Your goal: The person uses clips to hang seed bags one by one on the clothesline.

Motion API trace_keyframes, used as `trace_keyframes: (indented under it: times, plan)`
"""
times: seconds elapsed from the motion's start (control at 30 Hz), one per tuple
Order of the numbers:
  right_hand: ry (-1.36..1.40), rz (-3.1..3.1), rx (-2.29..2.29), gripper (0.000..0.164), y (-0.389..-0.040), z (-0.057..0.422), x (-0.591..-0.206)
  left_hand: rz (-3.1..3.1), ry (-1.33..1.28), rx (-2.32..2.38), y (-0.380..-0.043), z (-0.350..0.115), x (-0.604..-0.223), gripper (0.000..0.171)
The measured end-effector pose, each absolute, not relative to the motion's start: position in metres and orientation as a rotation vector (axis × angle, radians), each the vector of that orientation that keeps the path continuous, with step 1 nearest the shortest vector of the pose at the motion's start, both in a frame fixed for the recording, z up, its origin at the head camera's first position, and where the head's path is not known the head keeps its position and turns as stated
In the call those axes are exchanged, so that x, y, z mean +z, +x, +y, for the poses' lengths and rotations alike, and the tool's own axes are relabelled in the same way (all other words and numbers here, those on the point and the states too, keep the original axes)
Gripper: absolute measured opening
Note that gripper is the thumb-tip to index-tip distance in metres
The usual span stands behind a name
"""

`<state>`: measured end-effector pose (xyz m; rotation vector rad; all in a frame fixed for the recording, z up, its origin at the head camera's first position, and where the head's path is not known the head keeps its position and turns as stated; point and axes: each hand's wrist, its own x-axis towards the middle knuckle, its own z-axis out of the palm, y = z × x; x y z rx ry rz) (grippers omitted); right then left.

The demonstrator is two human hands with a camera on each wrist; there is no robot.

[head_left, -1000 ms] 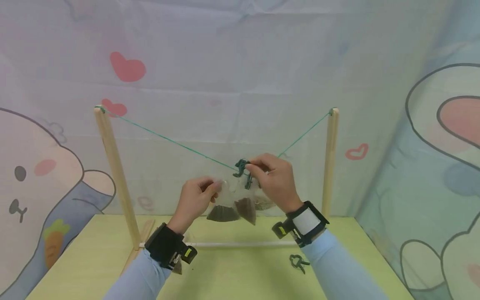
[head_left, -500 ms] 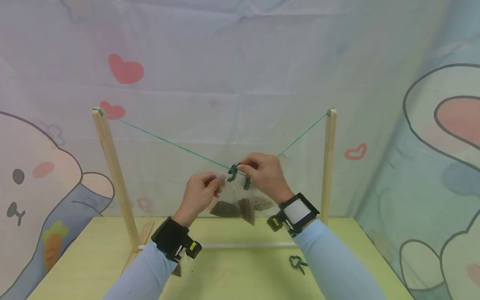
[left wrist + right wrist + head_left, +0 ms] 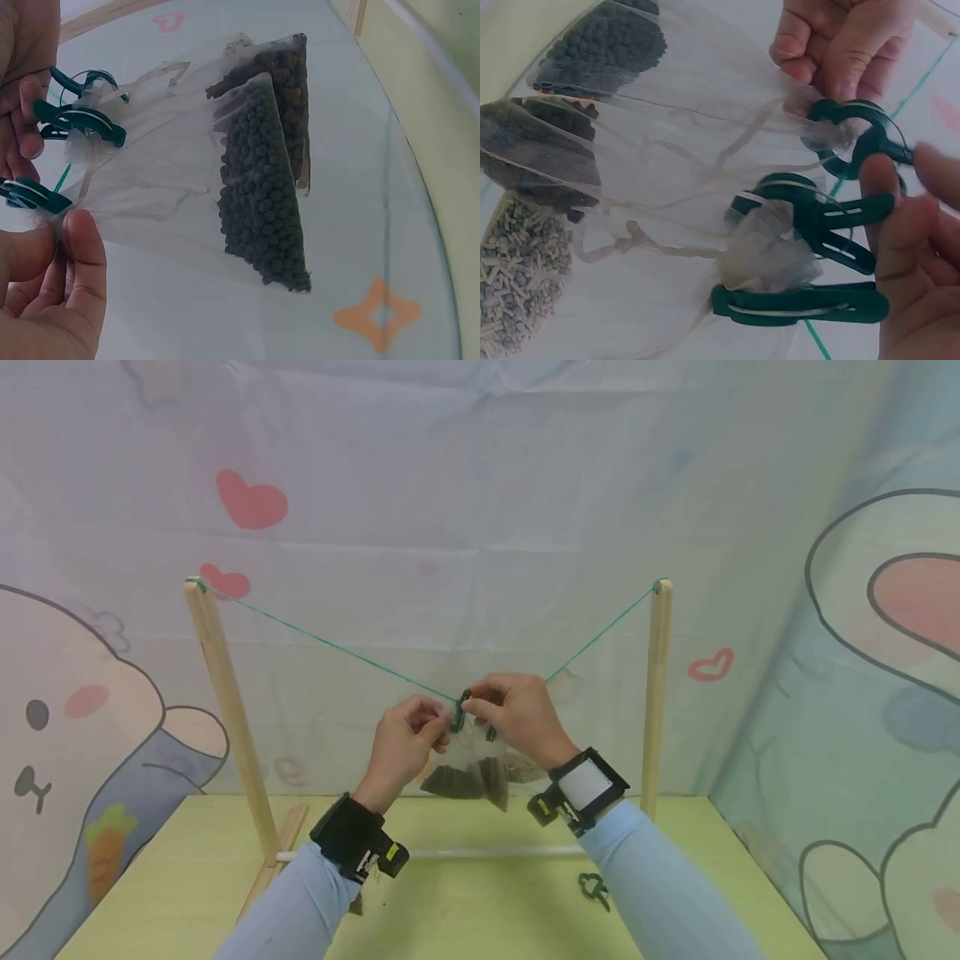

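My left hand (image 3: 405,739) pinches the top corner of a sheer drawstring bag (image 3: 259,187) with dark round pellets in its bottom. My right hand (image 3: 517,710) holds a green spring clip (image 3: 855,139) by its handles, between thumb and finger. That clip's jaws are at the bag's gathered top and the green string (image 3: 337,647), right at my left fingertips. Just to the right, a bag of dark brown bits (image 3: 493,781) and a bag of pale short pellets (image 3: 525,277) hang from the string by two more green clips (image 3: 802,304).
Two wooden posts (image 3: 225,693) carry the string, which sags in the middle. A white rod (image 3: 480,853) runs low between them. Another clip (image 3: 593,889) lies on the yellow table (image 3: 450,914), near my right sleeve. Part of another bag (image 3: 356,906) shows beside my left sleeve.
My right hand has moved left with the clip, bringing it onto the bag's top at the string. My left hand has risen slightly, still pinching the bag.
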<state>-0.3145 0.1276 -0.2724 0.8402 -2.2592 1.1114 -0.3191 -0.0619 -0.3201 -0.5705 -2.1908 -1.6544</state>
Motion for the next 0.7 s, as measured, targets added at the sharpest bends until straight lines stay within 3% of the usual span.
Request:
trace_keyframes:
  times: [0.27,0.43,0.7]
  plan:
    - [0.826,-2.455,1.036,0.032,-0.311,0.132,-0.265,-2.217,-0.580,-1.585,-0.321,-0.064,-0.323,0.005]
    - [0.891,-2.498,0.988,0.031,-0.302,0.142,-0.262,-2.281,-0.638,-1.600,-0.316,-0.065,-0.326,0.008]
    - [1.008,-2.227,0.960,0.019,-0.276,0.173,-0.270,-2.415,-0.688,-1.412,-0.298,-0.071,-0.328,0.033]
